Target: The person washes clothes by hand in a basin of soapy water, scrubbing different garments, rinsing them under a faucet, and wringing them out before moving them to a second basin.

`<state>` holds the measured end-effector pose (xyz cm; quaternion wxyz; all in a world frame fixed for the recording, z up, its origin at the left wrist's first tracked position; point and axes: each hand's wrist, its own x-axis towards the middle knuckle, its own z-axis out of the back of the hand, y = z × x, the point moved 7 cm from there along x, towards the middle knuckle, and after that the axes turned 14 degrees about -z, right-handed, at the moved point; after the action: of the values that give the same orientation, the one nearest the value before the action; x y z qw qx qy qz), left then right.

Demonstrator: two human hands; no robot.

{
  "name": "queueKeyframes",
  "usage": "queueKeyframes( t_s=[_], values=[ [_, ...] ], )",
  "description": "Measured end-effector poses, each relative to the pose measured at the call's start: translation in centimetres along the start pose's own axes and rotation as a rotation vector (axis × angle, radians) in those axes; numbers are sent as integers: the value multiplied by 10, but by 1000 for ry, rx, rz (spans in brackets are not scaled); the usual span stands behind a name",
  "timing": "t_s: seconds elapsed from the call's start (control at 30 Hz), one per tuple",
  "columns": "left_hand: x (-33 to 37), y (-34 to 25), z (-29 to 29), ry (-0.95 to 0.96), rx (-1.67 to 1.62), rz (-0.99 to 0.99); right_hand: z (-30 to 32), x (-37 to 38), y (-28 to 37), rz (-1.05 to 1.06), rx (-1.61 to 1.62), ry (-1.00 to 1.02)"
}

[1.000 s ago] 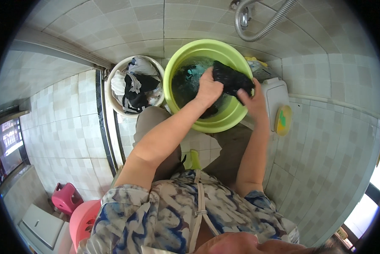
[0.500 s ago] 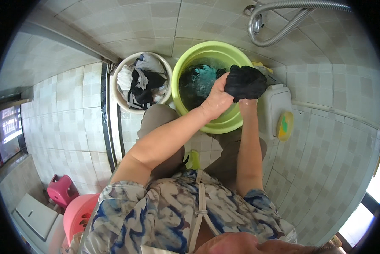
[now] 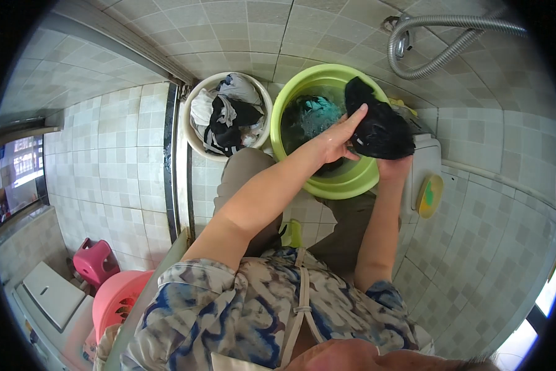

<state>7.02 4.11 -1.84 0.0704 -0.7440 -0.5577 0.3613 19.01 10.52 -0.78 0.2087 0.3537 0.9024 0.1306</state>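
Observation:
A wet, bunched black cloth garment (image 3: pixel 382 127) is held up over the right side of a green basin (image 3: pixel 280 93). My right hand (image 3: pixel 394 168) grips it from below, its fingers mostly hidden by the fabric. My left hand (image 3: pixel 338 141) is against the garment's left side, thumb and fingers around its edge. In the basin's water lie dark cloth and a turquoise piece (image 3: pixel 321 114) with some foam about it. Just left of the basin stands a white tub (image 3: pixel 189 127) heaped with black, white and grey clothes (image 3: pixel 231 117).
Beside the basin, on the right, are a pale plastic container (image 3: pixel 427 164) and a yellow dish (image 3: pixel 430 195) with something green inside. A metal shower hose (image 3: pixel 439 71) hangs on the tiled wall. A pink stool (image 3: pixel 96 263) and a pink basket (image 3: pixel 114 297) stand at lower left.
The black garment and my right hand have moved to the right and slightly down. The garment has opened out from a compact bundle, and my left hand's fingers have spread. The view has shifted slightly.

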Motion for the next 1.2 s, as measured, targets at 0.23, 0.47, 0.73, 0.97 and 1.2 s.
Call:
queueKeyframes(
  t_s=[0.23,0.47,0.73,0.97,1.2],
  values=[
    [18,11,29,-422,-255,-194,9,10,-14,-20,-822,-325],
    [13,6,18,-398,-351,-272,4,-15,15,-82,-685,-480],
    [13,-11,13,-436,-482,-256,11,-1,-17,-150,-629,-203],
    [-6,17,-21,-81,-504,-33,8,7,-31,-92,-288,-359],
    [4,36,-1,-236,-114,-37,-21,8,-13,-6,-327,-277]
  ],
)
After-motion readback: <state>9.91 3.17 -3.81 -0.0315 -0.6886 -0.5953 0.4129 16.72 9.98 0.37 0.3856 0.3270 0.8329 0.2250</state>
